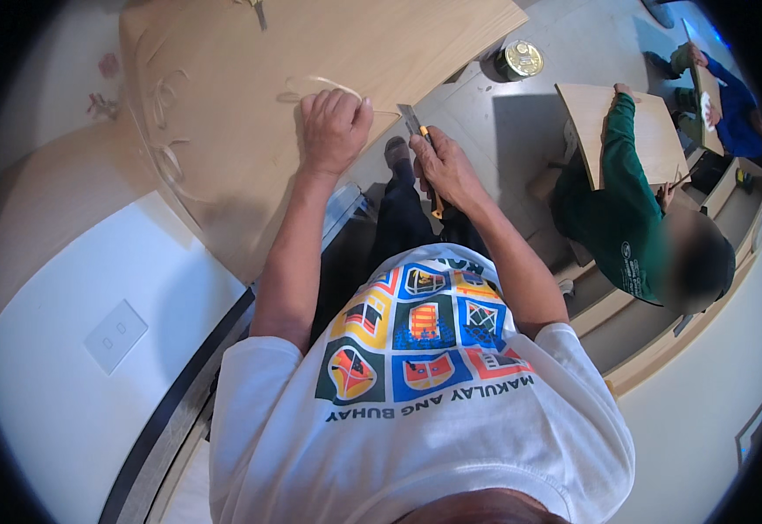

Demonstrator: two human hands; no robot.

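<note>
My left hand (pixel 335 127) is closed in a fist over a light wood-coloured panel (pixel 241 113), near its right edge. A thin pale strip (pixel 339 85) curls out around the fist, seemingly pinched in it, though the fingers hide the grip itself. In my right hand (pixel 451 170) is a utility knife (pixel 425 133) with a yellow and black handle. Its bare blade points up and left, close to the panel's edge and to the strip's end.
Curled strip scraps (pixel 169 162) lie on the panel's left part, and a yellow-handled tool (pixel 259 13) at its far edge. A can with a gold-coloured top (pixel 521 60) stands on the floor. To the right, a person in green (pixel 617 210) works at another panel (pixel 652 131); another person is beyond.
</note>
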